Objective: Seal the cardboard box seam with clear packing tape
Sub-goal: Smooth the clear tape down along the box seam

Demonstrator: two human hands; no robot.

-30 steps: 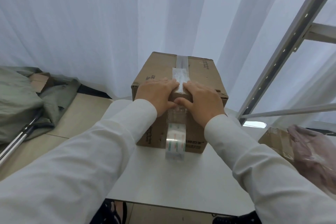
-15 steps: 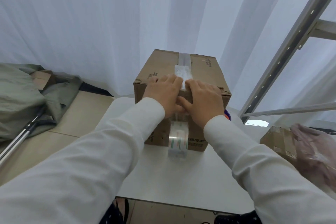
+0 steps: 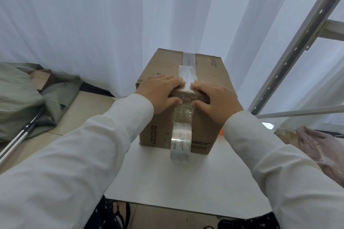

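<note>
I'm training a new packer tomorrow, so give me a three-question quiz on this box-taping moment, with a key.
1. True or false: the tape roll is still joined to the strip on the cardboard box.
2. Where do the left hand and right hand press?
A. the box's far edge
B. the near top edge, either side of the tape
C. the table
3. Fill in: the roll hangs against the box's ____ face.

Key: 1 true; 2 B; 3 front (near).
</note>
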